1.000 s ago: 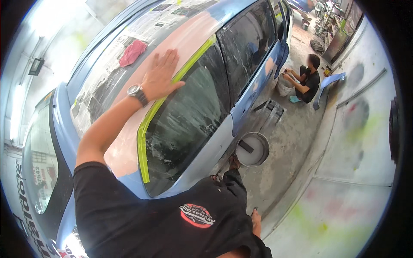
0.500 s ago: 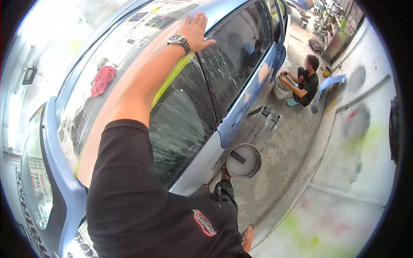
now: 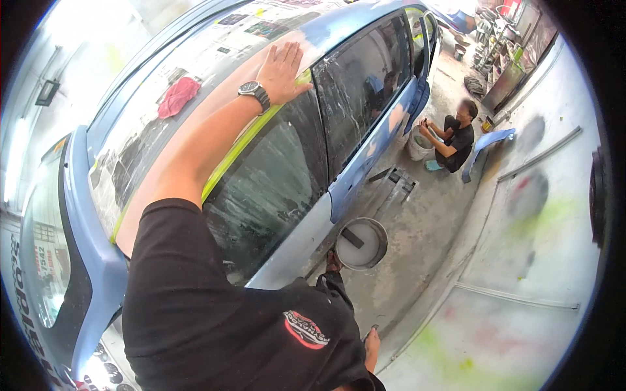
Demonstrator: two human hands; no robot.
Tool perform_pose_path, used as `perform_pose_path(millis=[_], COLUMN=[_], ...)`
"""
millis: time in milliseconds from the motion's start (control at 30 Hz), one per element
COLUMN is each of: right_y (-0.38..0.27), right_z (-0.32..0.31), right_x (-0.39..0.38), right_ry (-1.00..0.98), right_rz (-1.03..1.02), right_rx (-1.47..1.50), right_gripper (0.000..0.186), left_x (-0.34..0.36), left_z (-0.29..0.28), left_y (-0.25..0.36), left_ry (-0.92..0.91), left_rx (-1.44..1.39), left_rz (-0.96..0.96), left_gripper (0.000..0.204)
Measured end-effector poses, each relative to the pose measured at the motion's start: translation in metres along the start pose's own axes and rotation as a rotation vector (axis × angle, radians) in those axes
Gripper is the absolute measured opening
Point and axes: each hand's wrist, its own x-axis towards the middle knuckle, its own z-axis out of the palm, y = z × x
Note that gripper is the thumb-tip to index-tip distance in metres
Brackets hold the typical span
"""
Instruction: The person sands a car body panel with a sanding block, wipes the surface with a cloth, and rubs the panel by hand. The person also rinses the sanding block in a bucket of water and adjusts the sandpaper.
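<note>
My left hand [image 3: 282, 73], with a watch [image 3: 250, 89] on its wrist, lies flat with fingers stretched on the pinkish roof edge [image 3: 139, 212] of a blue car [image 3: 290, 251]. Nothing is in it. Yellow-green tape [image 3: 229, 156] borders the side window [image 3: 267, 186] below, which is streaked with whitish residue. On the paper-covered roof [image 3: 140, 140] rests a crumpled pink cloth [image 3: 178, 98]. Low by my side hangs my right hand [image 3: 372, 345], fingers curled around something small and dark that I cannot make out.
A round bucket [image 3: 383, 246] of greyish water, a dark flat bar across it, stands by my foot. Beyond are a metal stand [image 3: 394, 184] and a person [image 3: 458, 140] crouching at a pale bucket [image 3: 417, 151]. A blue panel [image 3: 486, 148] leans against the paint-marked wall [image 3: 521, 260].
My left hand has slid slightly back toward me along the roof edge, still flat. The view has shifted a little. My right hand stays low by my side.
</note>
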Motion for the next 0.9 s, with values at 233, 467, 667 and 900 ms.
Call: perform_pose_path(millis=[233,467,667,900], right_y=[0.042,0.223,0.155,0.066], right_z=[-0.002,0.033,0.037,0.026], right_x=[0.013,0.104,0.076,0.034], right_ry=[0.001,-0.034,-0.195,-0.237], right_rz=[-0.068,-0.725,-0.287,-0.189], right_rx=[-0.145,-0.91,-0.538,-0.559], right_gripper=[0.035,0.041,0.043,0.05], left_x=[-0.122,-0.248,-0.325,-0.396], left_z=[-0.019,-0.037,-0.074,-0.084], left_y=[-0.021,-0.031,-0.022,-0.018], left_ry=[0.084,-0.035,0.037,0.087], left_rx=[-0.088,-0.171,-0.197,-0.289], left_rz=[0.008,-0.071,-0.162,-0.261], left_gripper=[0.099,0.098,0.097,0.096])
